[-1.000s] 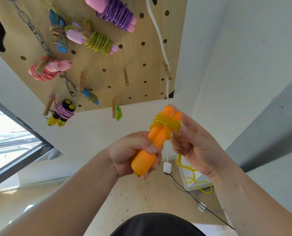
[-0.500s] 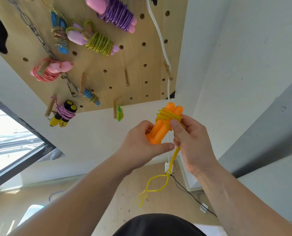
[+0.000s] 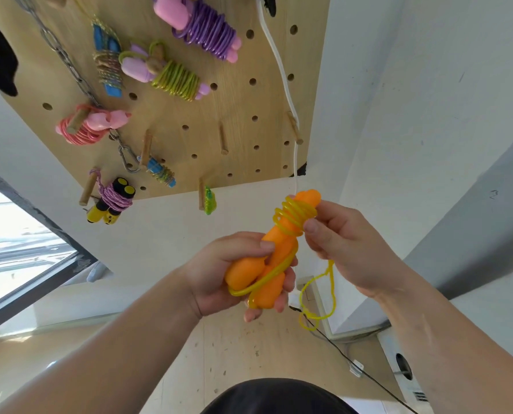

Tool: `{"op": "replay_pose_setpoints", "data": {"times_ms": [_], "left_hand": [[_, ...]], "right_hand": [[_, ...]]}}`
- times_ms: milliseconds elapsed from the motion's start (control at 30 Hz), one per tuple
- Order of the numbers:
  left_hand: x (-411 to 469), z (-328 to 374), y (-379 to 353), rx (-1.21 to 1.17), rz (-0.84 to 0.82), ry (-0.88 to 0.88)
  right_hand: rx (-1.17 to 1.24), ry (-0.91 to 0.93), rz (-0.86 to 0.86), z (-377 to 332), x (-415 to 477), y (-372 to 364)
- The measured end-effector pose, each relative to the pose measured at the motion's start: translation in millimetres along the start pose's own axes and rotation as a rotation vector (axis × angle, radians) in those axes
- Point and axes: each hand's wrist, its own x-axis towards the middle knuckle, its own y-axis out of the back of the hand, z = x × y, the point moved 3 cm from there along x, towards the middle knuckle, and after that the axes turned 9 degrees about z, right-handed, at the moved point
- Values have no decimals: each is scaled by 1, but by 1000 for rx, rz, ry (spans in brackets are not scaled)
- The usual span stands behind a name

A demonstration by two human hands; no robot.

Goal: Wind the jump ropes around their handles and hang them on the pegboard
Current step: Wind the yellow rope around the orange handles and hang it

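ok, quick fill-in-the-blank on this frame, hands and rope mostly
1. The left hand grips a pair of ____ handles.
2. The right hand pinches the ____ rope coiled round their upper end.
3. The rope's loose tail hangs below the ____ hand.
4. On the pegboard, the black-and-yellow handles are wound with ____ rope.

Missing words: orange; yellow; right; purple.

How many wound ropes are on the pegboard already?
7: purple, lime, blue across the top; pink mid-left; small blue, black-yellow, green along the bottom. More may hide above the frame.
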Motion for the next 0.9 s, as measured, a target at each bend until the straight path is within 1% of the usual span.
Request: {"op": "replay_pose_setpoints", "data": {"times_ms": [100, 167, 200, 233, 267, 333, 400, 433, 467, 533, 567, 600, 667, 733, 767, 833, 900], "left_hand": [[5, -7, -2, -95, -191, 88], [8, -7, 0, -114, -227, 117], [9, -6, 2, -95, -207, 123], [9, -4, 4, -48, -151, 121], [10, -3, 7, 30, -51, 106], [11, 1, 15, 252, 249, 17], [8, 6, 15, 493, 572, -152], [5, 8, 11, 623, 701, -242], [2, 9, 4, 812, 778, -321], [3, 3, -10, 1285, 851, -448], [6, -1, -14, 1433, 875, -540], [9, -4, -15, 1505, 902, -630], [13, -4, -11, 1540, 964, -777], [12, 1, -5, 1555, 997, -845], [10, 5, -4, 1504, 1002, -810], [4, 12, -1, 1328, 1020, -678], [3, 16, 4, 1165, 1013, -588]], "right_hand": [[12, 32, -16, -5, 0, 0], [-17, 49, 26, -3, 2, -2], [-47, 54, 66, -1, 2, -3], [-74, 49, 114, 1, 2, -4], [-96, 39, 168, 4, 1, -5], [-121, 10, 271, 10, -1, -6], [-142, -22, 377, 16, -2, -5], [-156, -40, 431, 18, -3, -4], [-166, -59, 485, 21, -3, -4], [-166, -95, 567, 23, -2, -6], [-157, -107, 592, 23, -1, -9], [-149, -118, 606, 23, 0, -12], [-130, -133, 606, 23, 2, -16], [-101, -115, 566, 21, 4, -16], [-77, -104, 527, 20, 4, -15], [-33, -98, 418, 15, 4, -12], [-79, -72, 302, 7, 5, -10]]}}
